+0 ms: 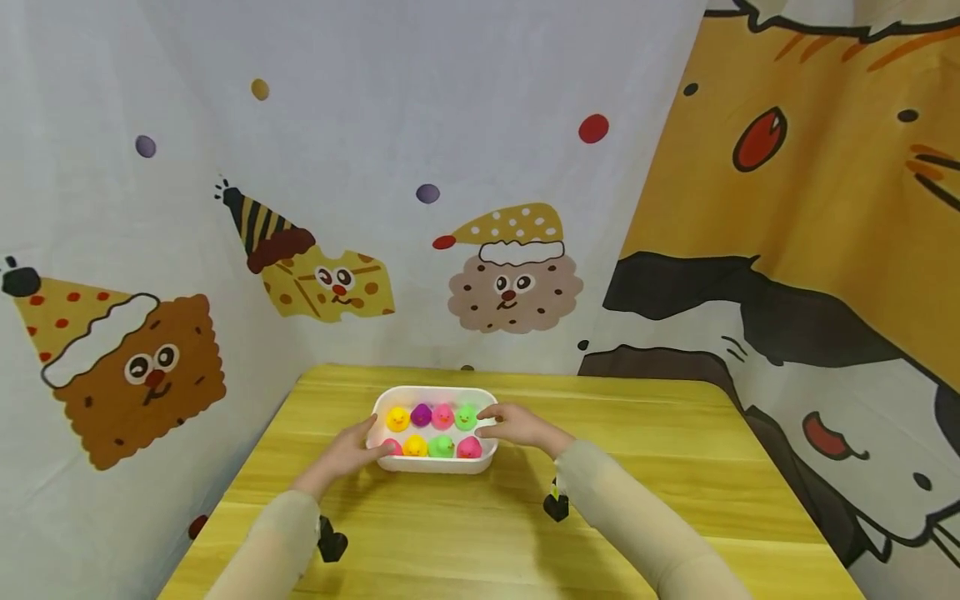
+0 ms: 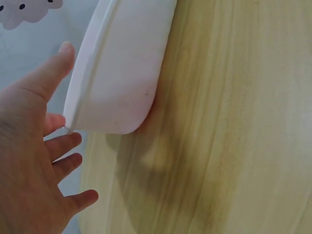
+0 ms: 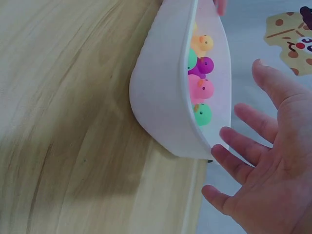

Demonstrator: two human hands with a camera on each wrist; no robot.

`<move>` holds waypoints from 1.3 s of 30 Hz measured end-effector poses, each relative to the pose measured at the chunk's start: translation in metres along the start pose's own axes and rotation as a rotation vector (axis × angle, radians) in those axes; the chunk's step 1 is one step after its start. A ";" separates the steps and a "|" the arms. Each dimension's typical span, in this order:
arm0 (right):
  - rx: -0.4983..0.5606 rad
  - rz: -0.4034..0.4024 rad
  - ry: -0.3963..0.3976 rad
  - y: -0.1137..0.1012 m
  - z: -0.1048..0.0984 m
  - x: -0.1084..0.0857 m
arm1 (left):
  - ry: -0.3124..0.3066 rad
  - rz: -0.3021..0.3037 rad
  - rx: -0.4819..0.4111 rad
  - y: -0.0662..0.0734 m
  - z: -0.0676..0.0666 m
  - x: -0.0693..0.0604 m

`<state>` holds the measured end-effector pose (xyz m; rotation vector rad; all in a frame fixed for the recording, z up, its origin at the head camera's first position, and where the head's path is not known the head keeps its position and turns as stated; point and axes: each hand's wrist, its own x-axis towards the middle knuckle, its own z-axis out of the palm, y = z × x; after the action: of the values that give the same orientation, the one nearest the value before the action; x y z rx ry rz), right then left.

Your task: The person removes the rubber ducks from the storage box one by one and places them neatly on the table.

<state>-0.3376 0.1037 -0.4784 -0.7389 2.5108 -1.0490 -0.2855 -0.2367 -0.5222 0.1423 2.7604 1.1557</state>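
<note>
A white plastic tray with rounded corners stands on the wooden table and holds two rows of small rubber ducks. The back row has a yellow duck, a purple duck, a pink duck and a green duck. In front are a yellow duck, a green duck and pink ones. My left hand is at the tray's left end, its thumb reaching over the rim, fingers spread. At the right end, my right hand has its fingers extended beside the rim.
The tray is near the back of the wooden table. Behind the table hangs a pale cloth printed with cartoon food and animals. Small dark objects show beneath both wrists in the head view.
</note>
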 end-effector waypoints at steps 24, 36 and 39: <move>0.035 0.042 -0.098 -0.003 0.012 0.021 | -0.018 -0.073 -0.079 -0.005 0.009 -0.005; -0.009 0.061 -0.135 0.000 0.019 0.030 | -0.027 -0.091 -0.113 -0.006 0.011 -0.005; -0.046 0.042 -0.143 0.001 0.020 0.033 | -0.025 -0.083 -0.118 -0.005 0.010 -0.002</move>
<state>-0.3553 0.0737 -0.4956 -0.7426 2.4253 -0.8940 -0.2816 -0.2335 -0.5328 0.0283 2.6412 1.2812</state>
